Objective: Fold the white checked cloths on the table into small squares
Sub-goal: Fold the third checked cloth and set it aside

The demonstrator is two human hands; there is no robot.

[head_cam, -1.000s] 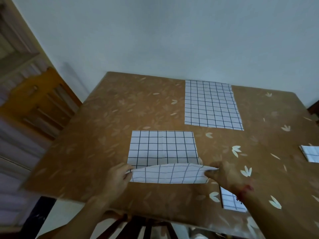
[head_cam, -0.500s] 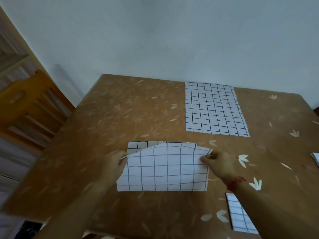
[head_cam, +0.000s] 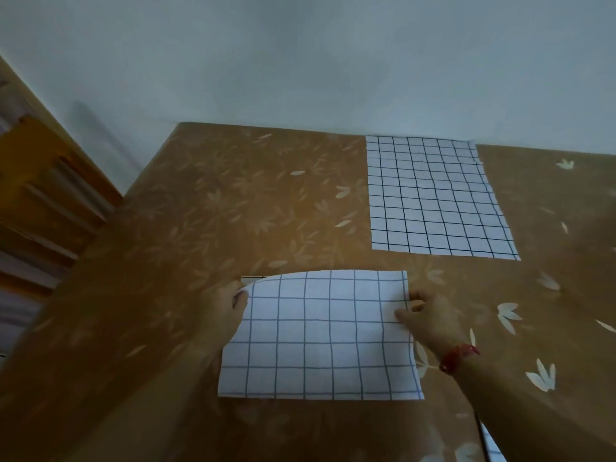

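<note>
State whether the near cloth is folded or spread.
Folded over: near cloth shows a lower layer's corner at far left; left hand, right hand pinch it.

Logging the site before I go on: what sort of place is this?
Probably a room in a home: a table under a brown leaf-patterned cover against a plain wall, slatted wooden furniture on the left, a checked cloth mid-fold.

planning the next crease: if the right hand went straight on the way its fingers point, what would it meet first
The right hand points left across the folded checked cloth it pinches at its edge. Past it, probably the left hand holding the opposite side, though heights are unclear.
</note>
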